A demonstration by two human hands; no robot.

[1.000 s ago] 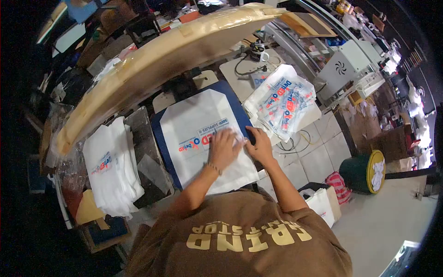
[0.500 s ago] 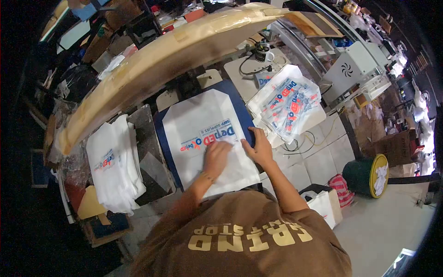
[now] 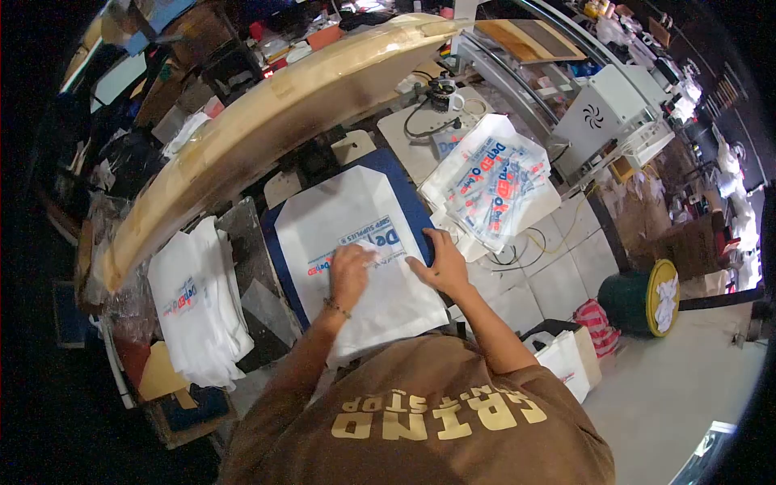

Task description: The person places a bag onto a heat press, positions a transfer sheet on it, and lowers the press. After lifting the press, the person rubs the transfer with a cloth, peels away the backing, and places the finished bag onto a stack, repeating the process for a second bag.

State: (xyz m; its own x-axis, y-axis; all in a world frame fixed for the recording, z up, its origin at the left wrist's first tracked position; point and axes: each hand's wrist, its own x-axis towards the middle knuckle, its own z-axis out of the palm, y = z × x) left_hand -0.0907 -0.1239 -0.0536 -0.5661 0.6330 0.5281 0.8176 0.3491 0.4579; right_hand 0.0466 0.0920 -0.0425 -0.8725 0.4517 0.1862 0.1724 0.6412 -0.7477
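Note:
A white printed bag (image 3: pixel 364 303) lies flat on a dark blue board (image 3: pixel 407 179), its blue and red lettering partly covered by my hand. My left hand (image 3: pixel 349 277) presses on the lettering with its fingers bunched; a small whitish patch shows beside the fingertips, and I cannot make out what it is. At the bag's right edge rests my right hand (image 3: pixel 443 263), thumb and fingers spread, the thumb on the bag and the fingers by the board's edge.
To the left lies a stack of white printed bags (image 3: pixel 198 303). More printed bags (image 3: pixel 493 182) are piled at the right on a pale surface. A long tape-wrapped panel (image 3: pixel 267 121) arches behind the board. A white machine (image 3: pixel 606 117) and a green bin (image 3: pixel 630 301) stand further right.
My left hand has slid leftward across the lettering, uncovering part of the blue print. My right hand stays at the bag's right edge. The whole view has shifted slightly.

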